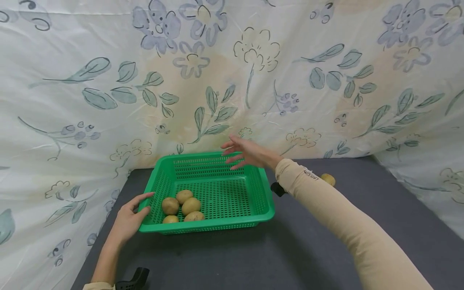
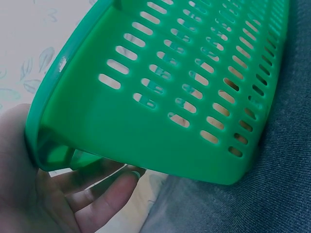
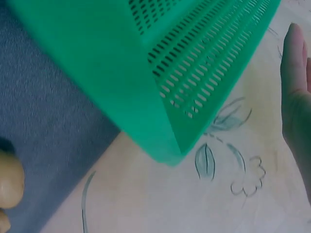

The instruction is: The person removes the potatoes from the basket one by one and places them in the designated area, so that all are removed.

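Note:
A green plastic basket (image 1: 224,223) with slotted walls is tilted over the table. Several potatoes (image 1: 191,206) lie together in its front left corner. My left hand (image 1: 128,217) grips the basket's left rim; in the left wrist view its fingers (image 2: 109,199) curl under that rim. Over the back right corner my right hand (image 1: 248,152) hovers with its fingers spread, holding nothing. The right wrist view shows this hand (image 3: 296,92) apart from the basket wall (image 3: 112,73). Another potato (image 1: 328,179) rests on the table, partly hidden by the right sleeve.
The dark grey table (image 1: 224,262) extends in front of the basket and to its right. A floral cloth (image 1: 232,80) hangs close behind and along both sides. Two potatoes (image 3: 10,179) show at the left edge of the right wrist view.

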Demonstrator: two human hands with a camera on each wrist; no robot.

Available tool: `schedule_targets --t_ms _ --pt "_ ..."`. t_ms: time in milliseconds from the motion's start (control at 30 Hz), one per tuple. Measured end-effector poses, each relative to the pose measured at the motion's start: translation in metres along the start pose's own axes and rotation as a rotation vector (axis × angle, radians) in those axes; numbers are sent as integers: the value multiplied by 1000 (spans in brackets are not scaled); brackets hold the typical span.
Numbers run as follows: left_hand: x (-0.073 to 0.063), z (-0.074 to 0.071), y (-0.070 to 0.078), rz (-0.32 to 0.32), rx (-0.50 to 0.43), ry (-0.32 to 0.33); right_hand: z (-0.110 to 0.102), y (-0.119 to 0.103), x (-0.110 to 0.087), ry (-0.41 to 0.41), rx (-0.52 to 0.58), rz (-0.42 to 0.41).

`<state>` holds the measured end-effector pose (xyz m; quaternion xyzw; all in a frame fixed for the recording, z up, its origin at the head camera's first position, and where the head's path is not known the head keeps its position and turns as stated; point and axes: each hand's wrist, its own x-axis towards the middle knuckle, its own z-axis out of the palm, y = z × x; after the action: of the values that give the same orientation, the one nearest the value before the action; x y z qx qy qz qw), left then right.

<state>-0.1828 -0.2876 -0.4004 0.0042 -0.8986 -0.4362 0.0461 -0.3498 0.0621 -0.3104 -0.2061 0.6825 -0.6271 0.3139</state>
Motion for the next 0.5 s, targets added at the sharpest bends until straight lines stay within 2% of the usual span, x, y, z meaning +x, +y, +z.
schedule_targets --t_ms 233,500 --pt "1 1 -1 4 -19 2 14 15 8 -80 -33 80" --pt "1 0 0 2 -17 9 32 20 17 -172 -146 165"
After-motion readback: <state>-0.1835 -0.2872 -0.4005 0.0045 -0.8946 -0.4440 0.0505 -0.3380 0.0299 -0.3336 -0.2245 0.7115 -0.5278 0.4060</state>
